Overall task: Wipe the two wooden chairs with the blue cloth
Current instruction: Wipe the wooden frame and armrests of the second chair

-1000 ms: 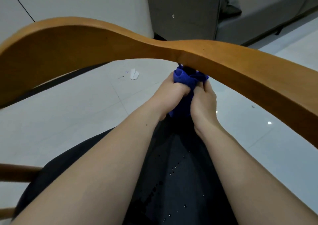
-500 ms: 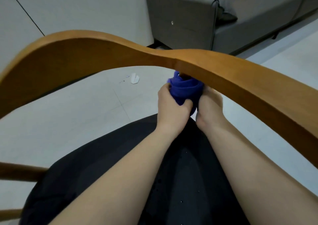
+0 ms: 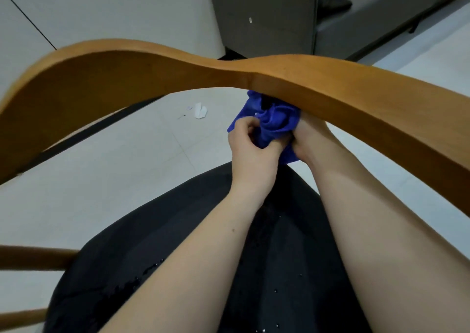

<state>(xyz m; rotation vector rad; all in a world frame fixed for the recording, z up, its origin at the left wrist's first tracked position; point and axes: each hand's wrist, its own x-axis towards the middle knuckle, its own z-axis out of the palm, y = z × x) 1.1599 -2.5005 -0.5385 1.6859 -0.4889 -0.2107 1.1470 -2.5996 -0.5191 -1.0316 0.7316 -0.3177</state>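
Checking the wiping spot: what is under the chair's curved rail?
The bunched blue cloth, gripped by the left hand and right hand. The rail covers the cloth's top and right fingertips.

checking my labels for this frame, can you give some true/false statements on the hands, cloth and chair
1. Both the left hand and the right hand grip the blue cloth. True.
2. The cloth lies spread flat on the seat. False: it is bunched between the hands, not lying on the black seat.
3. The chair's curved wooden rail crosses the view above the hands. True.
4. The sofa behind is red. False: the sofa is grey.
5. A white scrap lies on the floor. True.
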